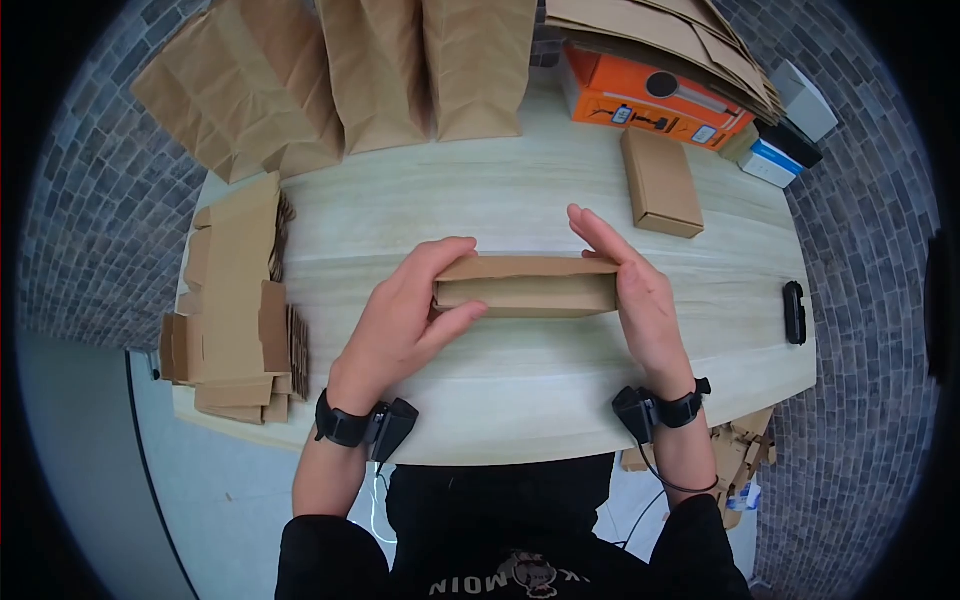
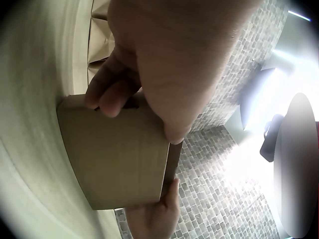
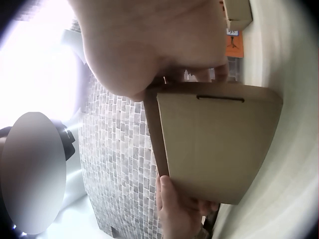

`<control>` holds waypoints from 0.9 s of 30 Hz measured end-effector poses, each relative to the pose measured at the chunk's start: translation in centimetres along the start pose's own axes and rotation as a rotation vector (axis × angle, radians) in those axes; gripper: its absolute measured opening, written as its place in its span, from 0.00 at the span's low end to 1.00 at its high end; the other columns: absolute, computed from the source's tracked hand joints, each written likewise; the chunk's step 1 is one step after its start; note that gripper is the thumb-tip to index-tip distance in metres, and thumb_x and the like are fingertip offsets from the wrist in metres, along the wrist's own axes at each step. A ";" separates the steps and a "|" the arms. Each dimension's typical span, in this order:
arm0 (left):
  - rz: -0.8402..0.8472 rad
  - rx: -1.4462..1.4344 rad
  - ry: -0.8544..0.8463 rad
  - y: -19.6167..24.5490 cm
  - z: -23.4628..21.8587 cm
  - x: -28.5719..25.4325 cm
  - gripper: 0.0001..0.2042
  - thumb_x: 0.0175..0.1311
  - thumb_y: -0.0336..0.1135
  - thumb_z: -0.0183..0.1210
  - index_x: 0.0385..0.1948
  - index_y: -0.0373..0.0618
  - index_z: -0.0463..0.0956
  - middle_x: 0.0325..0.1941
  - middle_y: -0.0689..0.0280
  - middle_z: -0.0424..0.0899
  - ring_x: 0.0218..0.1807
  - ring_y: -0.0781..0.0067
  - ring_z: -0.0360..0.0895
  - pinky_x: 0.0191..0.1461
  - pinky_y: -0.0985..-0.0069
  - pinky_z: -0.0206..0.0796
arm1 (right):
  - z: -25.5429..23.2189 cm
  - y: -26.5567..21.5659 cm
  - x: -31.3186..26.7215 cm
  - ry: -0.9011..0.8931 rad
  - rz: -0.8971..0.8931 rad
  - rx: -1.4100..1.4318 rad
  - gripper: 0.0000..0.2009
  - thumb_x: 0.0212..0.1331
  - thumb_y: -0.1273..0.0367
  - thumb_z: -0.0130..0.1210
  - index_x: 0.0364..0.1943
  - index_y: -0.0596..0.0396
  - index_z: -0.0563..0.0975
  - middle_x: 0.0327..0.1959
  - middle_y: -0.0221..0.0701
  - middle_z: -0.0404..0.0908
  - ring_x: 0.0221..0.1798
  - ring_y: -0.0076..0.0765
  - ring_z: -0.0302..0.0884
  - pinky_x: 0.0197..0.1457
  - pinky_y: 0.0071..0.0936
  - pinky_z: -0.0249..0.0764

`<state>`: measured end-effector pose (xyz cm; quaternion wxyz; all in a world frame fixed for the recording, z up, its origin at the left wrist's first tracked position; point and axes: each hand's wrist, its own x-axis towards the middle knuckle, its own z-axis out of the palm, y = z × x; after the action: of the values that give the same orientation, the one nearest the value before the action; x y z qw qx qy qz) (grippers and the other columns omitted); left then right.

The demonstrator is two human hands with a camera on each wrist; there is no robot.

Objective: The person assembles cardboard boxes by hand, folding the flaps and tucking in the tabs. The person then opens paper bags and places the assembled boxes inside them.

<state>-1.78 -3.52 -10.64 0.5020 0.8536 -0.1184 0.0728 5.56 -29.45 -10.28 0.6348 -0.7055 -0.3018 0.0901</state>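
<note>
A brown cardboard box stands on edge near the table's front, its top open and a narrow flap raised along the far side. My left hand grips its left end, thumb over the near top edge and fingers round the end. At the opposite end, my right hand touches the side with its thumb, its fingers extended past the far corner. In the right wrist view the box's broad near panel shows a slot by the right end. The left wrist view shows the left fingers bent against the box end.
Flattened cardboard boxes are stacked at left. Tall paper bags line the back. A closed small box lies at right, before an orange box topped with cardboard sheets. A black object lies near the right edge.
</note>
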 end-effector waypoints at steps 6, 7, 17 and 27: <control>0.117 0.178 0.060 -0.1 0.6 0.3 0.37 0.46 0.34 0.77 0.60 0.44 0.67 0.52 0.56 0.81 0.53 0.57 0.80 0.56 0.68 0.73 | 0.2 0.2 0.0 0.059 0.012 0.064 0.28 0.76 0.53 0.35 0.68 0.60 0.66 0.70 0.36 0.69 0.71 0.33 0.64 0.71 0.29 0.58; 0.117 0.178 0.063 -0.2 0.6 0.3 0.37 0.46 0.34 0.77 0.60 0.44 0.67 0.52 0.56 0.81 0.53 0.57 0.80 0.56 0.68 0.73 | 0.2 0.1 0.0 0.072 0.017 0.056 0.28 0.76 0.53 0.35 0.68 0.60 0.67 0.69 0.36 0.70 0.71 0.34 0.64 0.70 0.30 0.59; 0.149 0.190 0.084 0.1 0.9 0.2 0.35 0.47 0.34 0.76 0.59 0.43 0.68 0.51 0.56 0.81 0.51 0.56 0.81 0.54 0.67 0.74 | 0.7 0.1 -0.2 0.139 0.019 0.088 0.27 0.76 0.55 0.36 0.66 0.61 0.68 0.67 0.39 0.72 0.70 0.38 0.67 0.68 0.32 0.62; 0.150 0.186 0.087 0.0 1.2 0.2 0.32 0.48 0.34 0.75 0.55 0.41 0.69 0.50 0.55 0.81 0.50 0.55 0.81 0.54 0.68 0.74 | 1.3 0.0 -0.3 0.205 0.017 0.108 0.27 0.76 0.56 0.35 0.66 0.64 0.69 0.67 0.40 0.72 0.69 0.36 0.67 0.68 0.32 0.62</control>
<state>-1.60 -4.55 -11.17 0.4186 0.8813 -0.1526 0.1579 4.65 -28.49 -10.63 0.6987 -0.6782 -0.2241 0.0392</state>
